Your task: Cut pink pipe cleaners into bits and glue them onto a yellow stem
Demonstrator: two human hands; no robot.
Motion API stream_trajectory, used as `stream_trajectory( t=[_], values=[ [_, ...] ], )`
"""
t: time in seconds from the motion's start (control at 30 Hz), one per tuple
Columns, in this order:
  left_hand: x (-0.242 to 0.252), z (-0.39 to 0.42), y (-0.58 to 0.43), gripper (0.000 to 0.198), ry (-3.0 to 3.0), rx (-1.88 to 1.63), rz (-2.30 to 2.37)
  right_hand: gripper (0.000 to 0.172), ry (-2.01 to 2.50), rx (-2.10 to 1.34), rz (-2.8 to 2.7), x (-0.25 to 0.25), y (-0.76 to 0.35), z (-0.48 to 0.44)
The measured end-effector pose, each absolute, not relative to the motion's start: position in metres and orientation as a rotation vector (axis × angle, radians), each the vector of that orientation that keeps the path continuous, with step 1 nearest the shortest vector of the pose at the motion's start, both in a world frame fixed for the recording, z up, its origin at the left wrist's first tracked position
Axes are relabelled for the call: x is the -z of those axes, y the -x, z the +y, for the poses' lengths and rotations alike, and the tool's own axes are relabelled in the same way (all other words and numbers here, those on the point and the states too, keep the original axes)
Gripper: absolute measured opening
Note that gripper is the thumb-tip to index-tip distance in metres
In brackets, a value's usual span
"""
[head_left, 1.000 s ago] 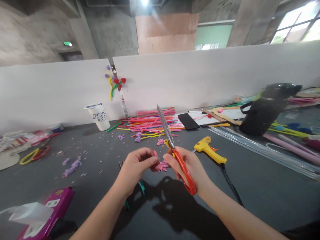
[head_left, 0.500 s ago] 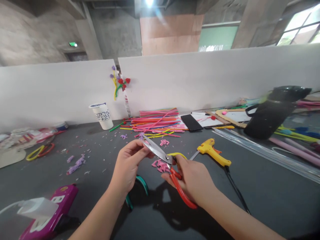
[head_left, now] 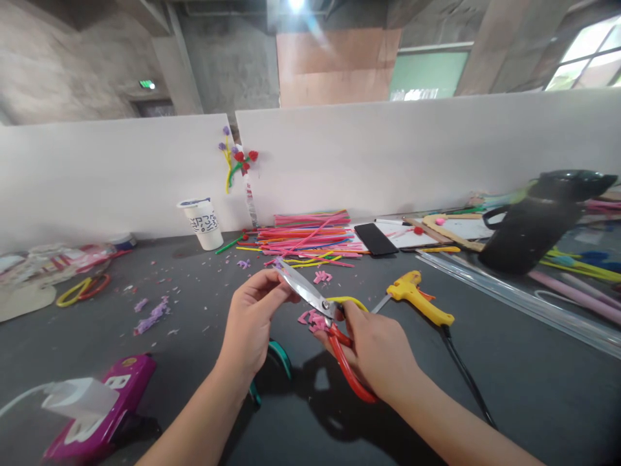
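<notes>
My right hand [head_left: 381,346] grips scissors [head_left: 303,290] by their red handles, the blades pointing up and left. My left hand [head_left: 252,317] is closed in a pinch beside the blades. A small purple piece [head_left: 277,263] shows at its fingertips, next to the scissor tips; the fingers partly hide it. Under the scissors lies a heap of pink clippings [head_left: 314,320], with more pink bits [head_left: 322,277] just beyond. A yellow strip [head_left: 350,300] curves behind my right hand. Teal-handled pliers [head_left: 281,357] lie partly hidden by my left wrist.
A yellow glue gun [head_left: 420,298] lies to the right with its cord. Pink and red pipe cleaners [head_left: 305,239], a phone [head_left: 375,239] and a paper cup [head_left: 204,225] are along the back. A black jug [head_left: 533,223] stands far right, a magenta power strip [head_left: 119,395] front left.
The whole view has shifted slightly to the right. The scissor handles in my right hand look a little closer together; my left hand keeps its pinch.
</notes>
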State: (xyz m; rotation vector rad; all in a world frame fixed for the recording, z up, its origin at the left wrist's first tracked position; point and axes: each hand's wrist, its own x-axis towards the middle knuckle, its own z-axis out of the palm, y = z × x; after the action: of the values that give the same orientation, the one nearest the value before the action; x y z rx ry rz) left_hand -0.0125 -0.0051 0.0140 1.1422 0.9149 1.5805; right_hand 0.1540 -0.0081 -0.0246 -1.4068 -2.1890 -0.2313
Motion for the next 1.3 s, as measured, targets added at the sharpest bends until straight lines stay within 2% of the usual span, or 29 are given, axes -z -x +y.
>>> stream_trajectory(
  t=[0.73, 0.97, 1.3],
  values=[
    [-0.0138, -0.0036, 0.0159, 0.002, -1.115, -1.599, 0.903, 0.035, 1.415, 0.284, -2.205, 0.0237, -0.1538, -0.0071],
    [-0.0149, -0.0031, 0.0167, 0.002, -1.138, -1.610, 0.891, 0.033, 1.476, 0.087, -2.197, 0.0161, -0.1559, -0.0080],
    [-0.0106, -0.0014, 0.0175, 0.006, -1.222, -1.643, 0.898, 0.037, 1.445, 0.270, -2.229, 0.0227, -0.1563, -0.0054]
  ],
)
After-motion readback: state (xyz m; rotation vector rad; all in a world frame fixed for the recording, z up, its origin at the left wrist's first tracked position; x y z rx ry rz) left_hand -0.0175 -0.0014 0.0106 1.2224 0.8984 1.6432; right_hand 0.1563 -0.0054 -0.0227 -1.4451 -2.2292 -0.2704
